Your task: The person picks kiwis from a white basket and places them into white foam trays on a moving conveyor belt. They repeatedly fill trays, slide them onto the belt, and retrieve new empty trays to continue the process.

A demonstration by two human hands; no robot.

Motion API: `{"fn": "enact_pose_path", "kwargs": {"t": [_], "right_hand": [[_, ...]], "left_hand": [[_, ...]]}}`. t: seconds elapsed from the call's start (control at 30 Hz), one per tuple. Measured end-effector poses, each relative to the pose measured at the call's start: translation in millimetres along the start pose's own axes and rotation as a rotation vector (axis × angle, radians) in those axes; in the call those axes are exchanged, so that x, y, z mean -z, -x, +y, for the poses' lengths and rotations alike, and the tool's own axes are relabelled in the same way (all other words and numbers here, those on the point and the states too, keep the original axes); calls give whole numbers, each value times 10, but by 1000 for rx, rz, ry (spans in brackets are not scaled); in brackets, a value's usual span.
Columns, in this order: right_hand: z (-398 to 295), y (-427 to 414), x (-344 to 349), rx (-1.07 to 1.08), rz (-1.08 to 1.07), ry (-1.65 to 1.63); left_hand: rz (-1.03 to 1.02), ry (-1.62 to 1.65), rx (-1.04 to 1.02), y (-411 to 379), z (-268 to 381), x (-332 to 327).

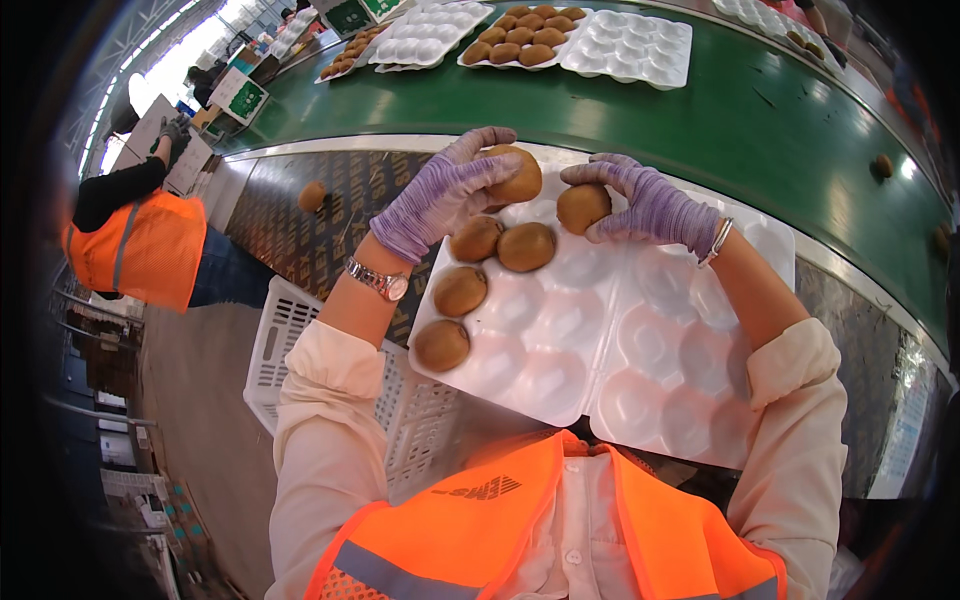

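My left hand [459,187], in a purple-and-white knit glove, grips a brown kiwifruit [519,174] above the far left corner of a white plastic fruit tray [559,375]. My gloved right hand [646,201] has its fingers around a second kiwifruit [583,209], over the tray's far middle part; whether this fruit rests in a cup cannot be told. Several kiwifruit [460,291] sit in cups down the tray's left side, with another [526,247] one column in. The hinged right half of the tray [649,345] lies open with bare cups, partly under my right forearm.
Beyond the tray runs a green conveyor belt [750,127] carrying a filled kiwifruit tray [525,34]. A loose kiwifruit [312,196] lies on the printed board at left. Below it stands a white plastic crate [281,330]. A co-worker in an orange vest [142,240] handles a carton [187,161].
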State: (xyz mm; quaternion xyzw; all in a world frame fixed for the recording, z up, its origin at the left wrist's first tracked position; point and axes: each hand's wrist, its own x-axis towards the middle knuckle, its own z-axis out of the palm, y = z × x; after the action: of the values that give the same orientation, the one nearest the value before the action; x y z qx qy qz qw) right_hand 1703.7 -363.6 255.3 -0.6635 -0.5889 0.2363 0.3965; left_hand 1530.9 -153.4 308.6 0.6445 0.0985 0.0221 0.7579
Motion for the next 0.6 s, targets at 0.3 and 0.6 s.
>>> {"fn": "enact_pose_path", "kwargs": {"t": [0.3,0.6], "right_hand": [[185,0,25,-36,57,353],[94,25,74,57,40,133]], "left_hand": [[-79,-910,-253,-184,-120,-91],[-206,-1371,-679,-265,-290,-16]]}}
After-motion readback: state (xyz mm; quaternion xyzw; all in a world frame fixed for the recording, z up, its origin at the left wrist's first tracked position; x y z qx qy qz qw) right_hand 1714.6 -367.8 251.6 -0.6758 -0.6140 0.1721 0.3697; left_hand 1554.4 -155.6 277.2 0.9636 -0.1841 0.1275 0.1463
